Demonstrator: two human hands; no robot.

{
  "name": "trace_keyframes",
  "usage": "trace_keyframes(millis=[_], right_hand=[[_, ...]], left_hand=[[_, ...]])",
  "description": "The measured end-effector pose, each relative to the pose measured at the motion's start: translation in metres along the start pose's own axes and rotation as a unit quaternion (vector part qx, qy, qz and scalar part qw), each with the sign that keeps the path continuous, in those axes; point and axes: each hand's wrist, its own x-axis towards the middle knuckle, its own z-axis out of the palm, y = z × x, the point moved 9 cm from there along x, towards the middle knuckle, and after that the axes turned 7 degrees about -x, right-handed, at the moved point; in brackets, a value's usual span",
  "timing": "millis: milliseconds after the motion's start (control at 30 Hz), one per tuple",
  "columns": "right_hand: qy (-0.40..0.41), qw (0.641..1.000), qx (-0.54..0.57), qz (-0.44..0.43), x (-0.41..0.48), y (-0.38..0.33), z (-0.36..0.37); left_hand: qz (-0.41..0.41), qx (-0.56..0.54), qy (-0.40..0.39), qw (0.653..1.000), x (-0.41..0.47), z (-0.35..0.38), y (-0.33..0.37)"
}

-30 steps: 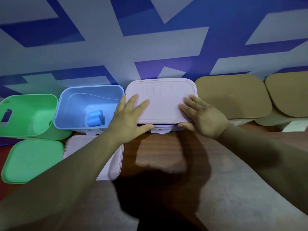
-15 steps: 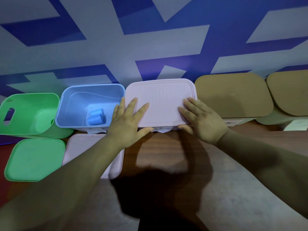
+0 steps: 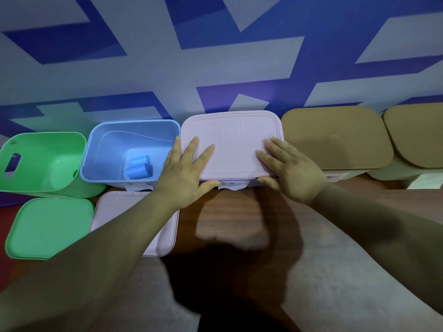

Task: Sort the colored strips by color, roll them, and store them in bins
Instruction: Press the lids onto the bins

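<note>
1. Firmly at work, the left hand (image 3: 184, 173) and right hand (image 3: 292, 171) lie flat, fingers spread and gripping nothing, on the ribbed pale pink plastic lid (image 3: 231, 142) of the middle bin, thumbs hooked under its front edge.
2. Judged from this, the step in hand is seating or lifting that lid; which one cannot be told.
3. Rolled blue strips (image 3: 139, 167) lie inside the open light blue plastic bin (image 3: 115, 137), just left of the pink lid.
4. Beside it, the open green plastic bin (image 3: 43, 159) looks empty, its flat green lid (image 3: 48, 226) on the wooden tabletop (image 3: 227, 216) in front.
5. A second pale pink lid (image 3: 115, 209) lies partly under the left forearm.
6. Two tan-lidded bins (image 3: 335, 137) stand closed at right.
7. Next, the blue bin likely needs covering; the left arm crosses the spare lid.
</note>
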Motion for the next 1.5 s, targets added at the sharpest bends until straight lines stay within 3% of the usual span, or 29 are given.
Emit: trace_keyframes(millis=[367,600,833,967,1167,1500], right_hand=[[-0.003,1.000,0.008,-0.002,-0.003,-0.003,-0.008],[-0.045,0.998,0.010,0.050,-0.004,-0.001,-0.004],[-0.007,0.987,0.114,0.113,-0.014,0.003,-0.007],[-0.003,0.993,0.082,0.080,-0.016,0.000,-0.006],[-0.067,0.977,0.054,0.193,-0.029,0.023,-0.001],[-0.081,0.975,0.055,0.201,-0.033,0.033,-0.001]], left_hand=[[0.003,0.011,0.001,1.000,0.000,0.001,-0.001],[-0.005,-0.015,-0.017,1.000,0.005,-0.003,-0.004],[-0.010,0.008,-0.006,1.000,-0.003,0.000,0.000],[0.006,0.015,0.011,1.000,-0.006,0.000,-0.001],[0.013,0.015,0.027,0.999,-0.005,-0.002,0.003],[0.013,-0.014,0.004,1.000,-0.003,-0.003,0.007]])
